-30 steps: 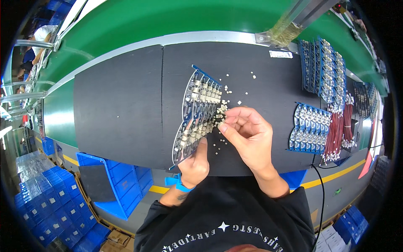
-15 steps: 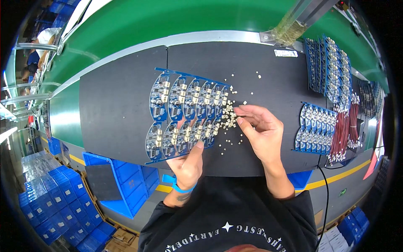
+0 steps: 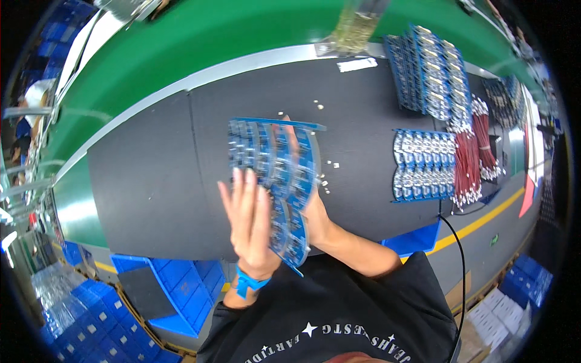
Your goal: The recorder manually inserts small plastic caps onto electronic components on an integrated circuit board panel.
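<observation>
Over black matting (image 3: 145, 181), left grip (image 3: 251, 233), fingers straight, and right grip (image 3: 316, 219), behind, hold a blue circuit panel (image 3: 279, 175) between them.

My feed bright and fairly even over the black mat (image 3: 154, 175), motion blur smearing the circuit-board panel (image 3: 277, 158) above it, pale glare on green surface (image 3: 80, 212) left of the mat, fisheye edges bowing into black around it.

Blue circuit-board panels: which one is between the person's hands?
The motion-blurred panel, with the left hand at its left and the right hand partly behind it; the other panels rest farther right.
</observation>
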`<state>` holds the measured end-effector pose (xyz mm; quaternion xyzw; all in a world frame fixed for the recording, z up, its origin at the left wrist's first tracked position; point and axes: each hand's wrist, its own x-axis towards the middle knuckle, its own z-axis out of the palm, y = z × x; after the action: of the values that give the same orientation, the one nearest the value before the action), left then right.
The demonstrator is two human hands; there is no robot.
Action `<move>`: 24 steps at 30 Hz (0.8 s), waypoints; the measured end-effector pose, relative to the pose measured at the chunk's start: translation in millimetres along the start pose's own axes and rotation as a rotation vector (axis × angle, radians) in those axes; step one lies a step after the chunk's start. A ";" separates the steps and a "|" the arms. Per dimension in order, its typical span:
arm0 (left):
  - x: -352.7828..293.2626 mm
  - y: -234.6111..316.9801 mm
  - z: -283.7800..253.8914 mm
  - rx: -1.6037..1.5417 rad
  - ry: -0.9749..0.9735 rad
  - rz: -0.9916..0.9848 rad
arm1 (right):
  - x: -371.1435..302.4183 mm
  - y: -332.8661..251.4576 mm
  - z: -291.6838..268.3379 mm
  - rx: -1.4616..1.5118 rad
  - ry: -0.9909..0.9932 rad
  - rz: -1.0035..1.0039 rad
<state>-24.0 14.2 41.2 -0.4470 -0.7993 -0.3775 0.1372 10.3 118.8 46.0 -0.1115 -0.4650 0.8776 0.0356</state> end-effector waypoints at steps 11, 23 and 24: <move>26.4 -0.1 -44.4 -0.673 -0.273 -0.602 | -17.2 -56.9 -65.2 -0.434 0.122 -0.463; 43.5 60.6 74.7 -0.628 -0.611 -0.154 | -185.8 -61.7 -158.5 0.028 1.167 -0.439; 40.1 65.2 83.0 -0.557 -0.664 -0.085 | -185.8 -59.7 -161.0 0.022 1.194 -0.427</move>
<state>16.6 119.5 38.7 -0.5307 -0.6855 -0.4198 -0.2687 225.4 251.8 38.0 -0.4860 -0.3679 0.6426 0.4643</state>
